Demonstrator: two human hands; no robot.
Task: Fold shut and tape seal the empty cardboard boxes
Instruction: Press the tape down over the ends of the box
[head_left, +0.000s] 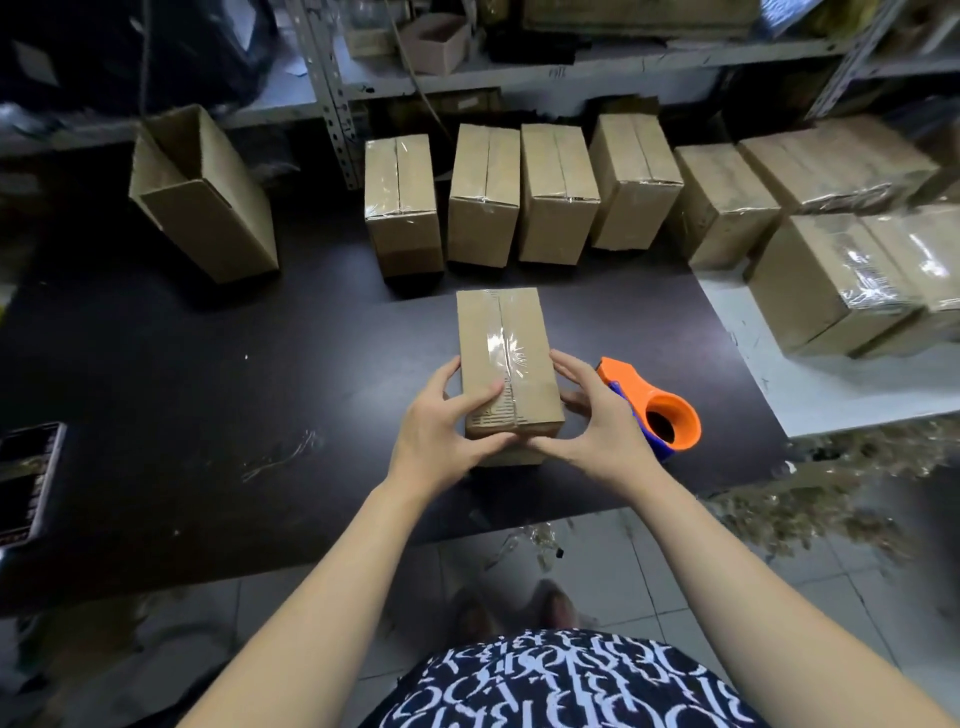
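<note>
A closed cardboard box stands on the dark table in front of me, with clear tape along its top seam. My left hand grips its near left side, thumb on top. My right hand holds its near right side. An orange and blue tape dispenser lies on the table just right of my right hand. At the far left an open, unsealed box stands tilted.
A row of several taped boxes lines the back of the table, and more sealed boxes sit on a white surface at the right. Metal shelving rises behind. A phone lies at the table's left edge.
</note>
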